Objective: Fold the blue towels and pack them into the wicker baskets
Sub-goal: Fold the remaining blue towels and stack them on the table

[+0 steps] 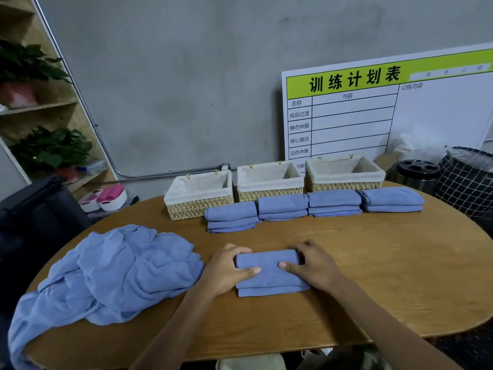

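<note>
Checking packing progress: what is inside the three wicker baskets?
Only pale cloth lining shows in the left basket, middle basket and right basket; no towels visible. Their near walls hide the floors.

Folded towel [269, 273]: plain pale blue. Heap of unfolded towels [112, 273]: same blue. Four folded stacks [312, 209]: same blue. Three wicker baskets [198, 206]: straw-yellow weave, cream speckled liners. Desk [386, 276]: brown wood grain. Board [373, 110]: white, lime-green header, black characters. Hamper [469, 180]: black, white grid.
</note>
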`<state>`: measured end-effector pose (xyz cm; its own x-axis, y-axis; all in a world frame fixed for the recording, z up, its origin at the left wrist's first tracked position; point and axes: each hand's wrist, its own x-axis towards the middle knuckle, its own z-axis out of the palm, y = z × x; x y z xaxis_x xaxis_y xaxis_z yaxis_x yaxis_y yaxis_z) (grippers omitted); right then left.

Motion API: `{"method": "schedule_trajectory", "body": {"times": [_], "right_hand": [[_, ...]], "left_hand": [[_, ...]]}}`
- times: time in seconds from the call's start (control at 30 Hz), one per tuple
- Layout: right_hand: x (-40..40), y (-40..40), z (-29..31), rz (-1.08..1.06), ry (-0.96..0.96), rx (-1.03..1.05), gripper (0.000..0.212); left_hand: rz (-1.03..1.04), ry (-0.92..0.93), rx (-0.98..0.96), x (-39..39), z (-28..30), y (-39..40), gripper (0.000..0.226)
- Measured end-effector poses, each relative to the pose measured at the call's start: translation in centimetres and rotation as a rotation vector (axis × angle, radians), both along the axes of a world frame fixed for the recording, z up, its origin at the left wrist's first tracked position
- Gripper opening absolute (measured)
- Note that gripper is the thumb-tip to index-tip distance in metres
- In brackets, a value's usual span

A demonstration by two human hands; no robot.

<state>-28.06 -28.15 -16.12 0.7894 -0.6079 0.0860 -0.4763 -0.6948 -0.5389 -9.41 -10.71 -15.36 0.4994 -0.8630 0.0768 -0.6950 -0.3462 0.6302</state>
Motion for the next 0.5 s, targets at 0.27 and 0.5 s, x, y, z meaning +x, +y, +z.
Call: {"method": "schedule_trajectory", "body": {"times": [0.27, 0.5], "right_hand": [[0.3, -0.3, 0.7, 0.087, -0.249, 0.407, 0.032], [4.8, -7.8, 8.9, -0.161, -0.620, 0.531, 0.048]], "left_hand": [[-0.014, 0.045, -0.031, -0.2, 0.8, -0.6, 0.037], [0.155, 0.410, -0.355, 3.7, 8.1, -10.1, 0.044]]}}
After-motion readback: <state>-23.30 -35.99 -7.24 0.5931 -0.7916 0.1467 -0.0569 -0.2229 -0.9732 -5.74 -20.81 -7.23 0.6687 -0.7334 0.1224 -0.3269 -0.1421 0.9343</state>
